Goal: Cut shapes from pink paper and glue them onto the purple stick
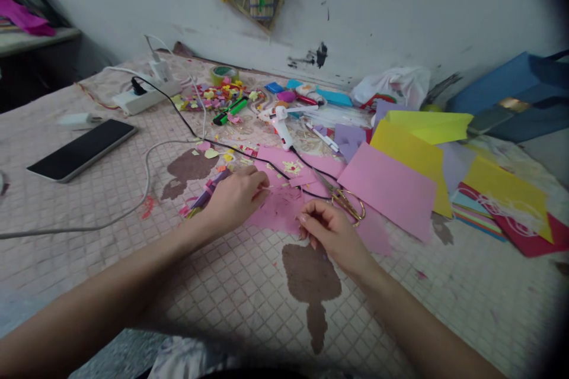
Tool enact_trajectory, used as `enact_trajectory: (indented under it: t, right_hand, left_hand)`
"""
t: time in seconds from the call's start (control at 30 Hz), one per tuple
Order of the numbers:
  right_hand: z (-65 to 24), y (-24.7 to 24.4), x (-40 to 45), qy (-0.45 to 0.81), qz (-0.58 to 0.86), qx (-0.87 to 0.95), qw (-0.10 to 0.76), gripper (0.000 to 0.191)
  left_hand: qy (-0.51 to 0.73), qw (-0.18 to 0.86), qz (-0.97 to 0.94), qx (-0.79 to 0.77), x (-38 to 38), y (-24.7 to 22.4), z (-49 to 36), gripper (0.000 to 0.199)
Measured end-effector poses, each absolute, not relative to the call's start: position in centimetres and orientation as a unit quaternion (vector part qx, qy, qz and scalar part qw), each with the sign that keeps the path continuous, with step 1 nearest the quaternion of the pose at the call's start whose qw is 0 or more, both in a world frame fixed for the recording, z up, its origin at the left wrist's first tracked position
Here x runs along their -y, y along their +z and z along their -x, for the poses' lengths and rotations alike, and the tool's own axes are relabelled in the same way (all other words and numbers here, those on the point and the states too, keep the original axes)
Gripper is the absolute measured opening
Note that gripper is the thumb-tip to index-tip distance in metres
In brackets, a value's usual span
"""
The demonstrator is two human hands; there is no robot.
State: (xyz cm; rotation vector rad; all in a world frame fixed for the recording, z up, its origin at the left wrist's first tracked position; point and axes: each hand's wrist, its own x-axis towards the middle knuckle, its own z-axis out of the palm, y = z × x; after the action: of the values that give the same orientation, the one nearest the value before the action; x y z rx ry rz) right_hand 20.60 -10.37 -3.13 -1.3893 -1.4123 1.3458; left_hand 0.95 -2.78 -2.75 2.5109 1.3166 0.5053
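My left hand (237, 195) is closed in a pinch above the pink sheet (278, 213), its fingertips turned inward. A short way to the right, my right hand (331, 228) also pinches, thumb against forefinger, over the sheet's near edge. What either hand holds is too thin or too hidden to make out. Gold-handled scissors (349, 201) lie just beyond my right hand, their blades pointing away to the left. Beside my left wrist rests a purple paper piece (216, 183) with pink and yellow bits. Small pale cut-outs (292, 167) lie on the pink paper.
A white glue gun (281, 125) stands behind the sheet, its black cord (249, 155) crossing the paper. Pink foam sheets (389, 189) and yellow ones (411, 160) overlap at right. At left are a phone (84, 149) and a power strip (144, 95); a green cutter (231, 111) lies behind.
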Motion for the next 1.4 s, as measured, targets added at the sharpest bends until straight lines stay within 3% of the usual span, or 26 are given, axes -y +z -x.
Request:
enact_trajectory:
  t: [0.17,0.5,0.8,1.2,1.4]
  right_hand:
    - [-20.7,-3.2,10.5,0.523,0.537,0.548,0.372,0.013]
    - [-20.9,-3.3,10.3,0.521,0.537,0.55,0.37,0.012]
    - [-20.8,-3.2,10.5,0.522,0.538,0.547,0.372,0.012]
    - [-20.8,-3.3,10.4,0.52,0.543,0.547,0.368,0.013]
    - [-20.7,-3.3,10.3,0.526,0.545,0.535,0.374,0.016]
  left_hand:
    - [0.156,0.104,-0.879,-0.438,2.6,-3.3,-1.7,0.011]
    - [0.172,0.131,-0.879,-0.425,2.2,-3.7,-1.5,0.015]
    - [0.185,0.158,-0.876,-0.417,2.0,-3.4,-1.1,0.007]
    - [0.189,0.147,-0.878,-0.414,1.7,-4.0,-1.1,0.017]
    - [0.252,0.183,-0.85,-0.426,2.1,-3.3,-1.2,0.012]
